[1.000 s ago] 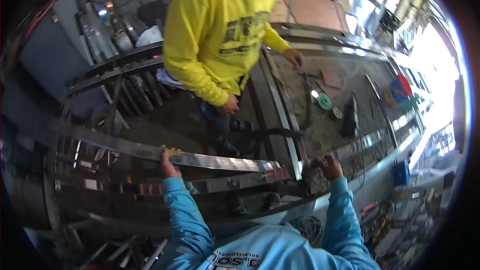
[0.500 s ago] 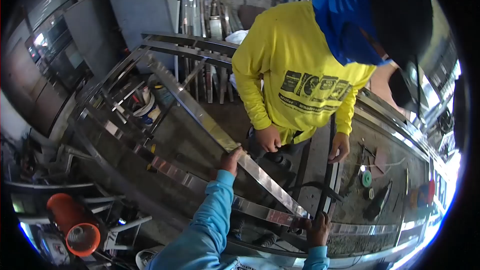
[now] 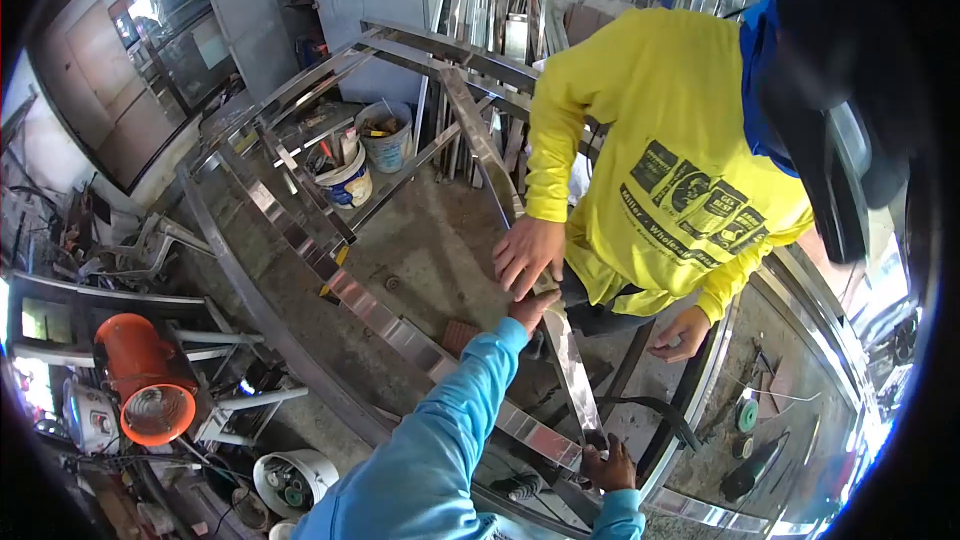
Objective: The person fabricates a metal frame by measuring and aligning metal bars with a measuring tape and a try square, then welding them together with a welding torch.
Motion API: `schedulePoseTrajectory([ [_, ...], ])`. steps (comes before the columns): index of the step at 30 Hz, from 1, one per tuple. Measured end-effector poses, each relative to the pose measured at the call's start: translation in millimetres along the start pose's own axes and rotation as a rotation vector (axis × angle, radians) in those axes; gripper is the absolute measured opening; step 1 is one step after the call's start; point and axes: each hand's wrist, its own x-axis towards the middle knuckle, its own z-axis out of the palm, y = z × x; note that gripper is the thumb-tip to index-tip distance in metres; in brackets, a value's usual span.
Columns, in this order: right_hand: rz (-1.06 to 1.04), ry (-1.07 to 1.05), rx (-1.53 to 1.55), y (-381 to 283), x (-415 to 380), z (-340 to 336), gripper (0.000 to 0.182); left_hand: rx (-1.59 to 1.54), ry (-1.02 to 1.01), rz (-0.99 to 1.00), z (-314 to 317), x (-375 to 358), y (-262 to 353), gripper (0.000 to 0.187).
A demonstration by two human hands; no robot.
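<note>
A long shiny metal tube runs diagonally across a metal frame, from the back down toward me. My left hand is closed around the middle of this tube. At its near end my right hand is closed on the tube, close to a bar of the frame; the fingertips are partly hidden. A co-worker's hand rests on the tube just beyond my left hand. The co-worker's other hand hangs over the right part of the frame.
The co-worker in a yellow shirt stands across the frame. An orange cylindrical blower sits at left. Buckets with tools stand behind the frame. A green disc and a dark angle grinder lie at right.
The co-worker's hand has come onto the tube beside my left hand. The camera view has shifted, so the scene sits further right. Both my hands stay on the tube.
</note>
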Motion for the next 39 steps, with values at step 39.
schedulePoseTrajectory([
  [39, -0.063, 0.425, -0.007, -23.8, 29.5, 23.0, 0.055, -0.340, 0.120, -0.968, -38.1, 27.6, 6.9, 0.056],
])
